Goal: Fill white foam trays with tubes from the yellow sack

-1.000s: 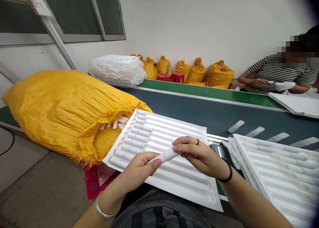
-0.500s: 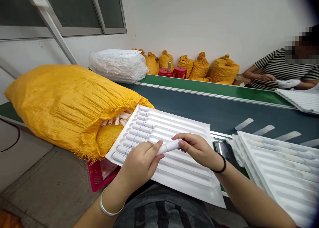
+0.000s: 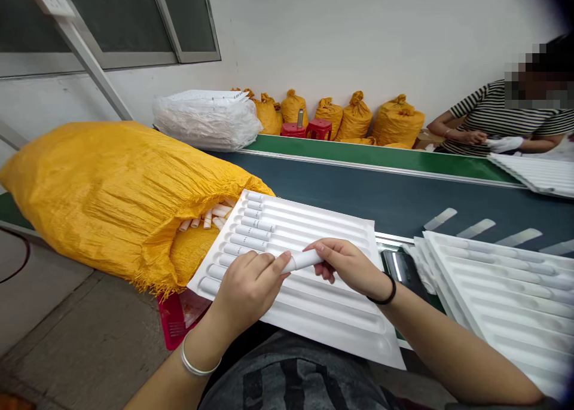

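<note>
A white two-part plastic tube is held between my hands, tilted slightly up to the right, with a seam around its middle. My left hand is closed around its left end. The fingers of my right hand pinch its right end. Beneath them is a white grooved tray, its front edge near my lap. Several printed white tubes lie in the left ends of its grooves; my left hand hides part of that row.
A yellow woven sack with loose tubes in its mouth lies left. Stacked white trays stand right; frosted tubes rest on the dark conveyor belt. Across it, a person in a striped shirt handles something white. A red basket sits below.
The camera view has shifted slightly. My right fingers have changed their grip at the tube's right end, with the lower fingers more spread. Both hands stay on the tube.
</note>
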Tool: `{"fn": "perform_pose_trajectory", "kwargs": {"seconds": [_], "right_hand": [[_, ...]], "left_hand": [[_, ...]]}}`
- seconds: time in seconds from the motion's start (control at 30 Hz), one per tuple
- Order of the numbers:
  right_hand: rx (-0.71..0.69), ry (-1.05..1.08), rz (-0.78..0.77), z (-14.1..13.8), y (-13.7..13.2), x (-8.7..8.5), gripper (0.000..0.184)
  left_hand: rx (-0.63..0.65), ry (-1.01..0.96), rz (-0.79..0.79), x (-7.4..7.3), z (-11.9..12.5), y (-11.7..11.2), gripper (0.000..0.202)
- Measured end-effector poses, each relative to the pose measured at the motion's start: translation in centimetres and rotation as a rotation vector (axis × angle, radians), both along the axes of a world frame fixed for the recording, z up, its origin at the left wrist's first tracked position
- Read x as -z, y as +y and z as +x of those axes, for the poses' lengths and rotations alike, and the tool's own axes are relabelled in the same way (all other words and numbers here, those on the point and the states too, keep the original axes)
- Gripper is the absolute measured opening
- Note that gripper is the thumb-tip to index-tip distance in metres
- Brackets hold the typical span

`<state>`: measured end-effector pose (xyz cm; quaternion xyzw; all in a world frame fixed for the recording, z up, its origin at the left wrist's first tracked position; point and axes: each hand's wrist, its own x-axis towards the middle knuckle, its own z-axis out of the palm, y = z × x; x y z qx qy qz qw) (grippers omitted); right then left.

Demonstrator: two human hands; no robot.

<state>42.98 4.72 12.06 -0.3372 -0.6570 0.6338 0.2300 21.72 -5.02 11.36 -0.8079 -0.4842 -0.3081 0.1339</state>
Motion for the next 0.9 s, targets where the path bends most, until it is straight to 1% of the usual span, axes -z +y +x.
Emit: {"fn": "perform_pose_trajectory", "kwargs": {"seconds": [0.1, 0.13, 0.17, 0.2, 0.27, 0.4, 0.47, 0.53, 0.6, 0.67, 0.77, 0.83, 0.9], "right_hand": [[-0.01, 0.047, 0.53, 0.4, -0.1, 0.0, 0.028], [-0.026, 0.06, 0.659, 0.5, -0.1, 0.0, 0.025], [-0.042, 0.066, 0.739, 0.6, -0.2, 0.0, 0.023], [-0.046, 0.065, 0.777, 0.6, -0.2, 0.1, 0.022], [-0.025, 0.039, 0.768, 0.6, -0.3, 0.3, 0.021], [0.01, -0.004, 0.627, 0.3, -0.3, 0.7, 0.022], [-0.002, -0.023, 0.595, 0.2, -0.2, 0.7, 0.024], [-0.06, -0.038, 0.63, 0.2, -0.1, 0.4, 0.025], [-0.124, -0.035, 0.707, 0.3, -0.3, 0.1, 0.026], [-0.144, -0.019, 0.776, 0.4, -0.7, -0.3, 0.026], [-0.142, -0.015, 0.827, 0.2, -1.7, -0.6, 0.027], [-0.212, -0.068, 0.861, 0.0, -2.0, -0.3, 0.03], [-0.304, -0.188, 0.942, -0.2, -1.0, 0.4, 0.03]], "left_hand": [[0.031, -0.289, -0.196, -0.2, 0.2, 0.0, 0.027], [0.042, -0.351, -0.251, -0.3, 0.2, 0.0, 0.025], [0.051, -0.389, -0.289, -0.4, 0.3, -0.1, 0.024], [0.056, -0.405, -0.309, -0.4, 0.3, -0.2, 0.024], [0.057, -0.402, -0.301, -0.4, 0.3, -0.3, 0.024], [0.048, -0.356, -0.226, 0.0, 0.4, -0.3, 0.024], [0.05, -0.342, -0.238, 0.2, 0.5, -0.2, 0.026], [0.053, -0.356, -0.309, 0.3, 0.5, -0.2, 0.039], [0.065, -0.416, -0.419, 0.2, 0.5, -0.2, 0.06], [0.092, -0.492, -0.506, 0.0, 0.6, -0.4, 0.076], [0.14, -0.533, -0.542, -0.1, 0.9, -0.8, 0.08], [0.145, -0.5, -0.548, 0.1, 1.2, -1.0, 0.079], [0.124, -0.427, -0.561, 0.4, 1.1, -1.0, 0.083]]}}
